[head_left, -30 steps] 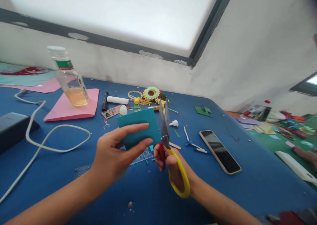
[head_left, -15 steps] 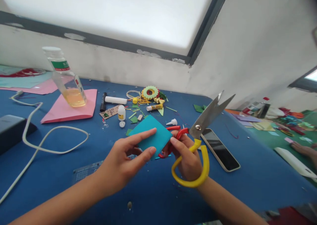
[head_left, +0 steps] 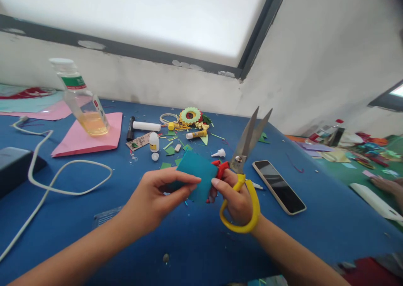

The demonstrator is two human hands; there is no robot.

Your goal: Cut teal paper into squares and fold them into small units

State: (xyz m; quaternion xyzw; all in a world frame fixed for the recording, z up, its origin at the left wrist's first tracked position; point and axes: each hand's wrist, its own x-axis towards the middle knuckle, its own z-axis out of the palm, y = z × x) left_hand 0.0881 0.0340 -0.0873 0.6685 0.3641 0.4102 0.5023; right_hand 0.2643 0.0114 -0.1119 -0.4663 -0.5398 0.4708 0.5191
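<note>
A folded blue paper (head_left: 200,175) is held up over the table, its face in shadow. My left hand (head_left: 160,191) pinches it between thumb and fingers near its middle. My right hand (head_left: 237,204) holds scissors (head_left: 247,139) with one yellow and one red handle. Their blades point up and away, slightly apart, clear of the paper. The right thumb also rests against the paper's right edge; the other fingers there are partly hidden behind the handles and paper.
A phone (head_left: 278,187) lies right of the scissors. Behind the paper are a small glue bottle (head_left: 154,142), a glue stick (head_left: 196,134) and green scraps (head_left: 170,150). A bottle (head_left: 91,114) stands on pink paper (head_left: 69,141), near a white cable (head_left: 75,162). Another person's hand (head_left: 385,185) is far right.
The blue paper has been tilted and now looks narrower and darker. The scissors have turned more upright and shifted left. My left fingertips have closed closer together on the paper.
</note>
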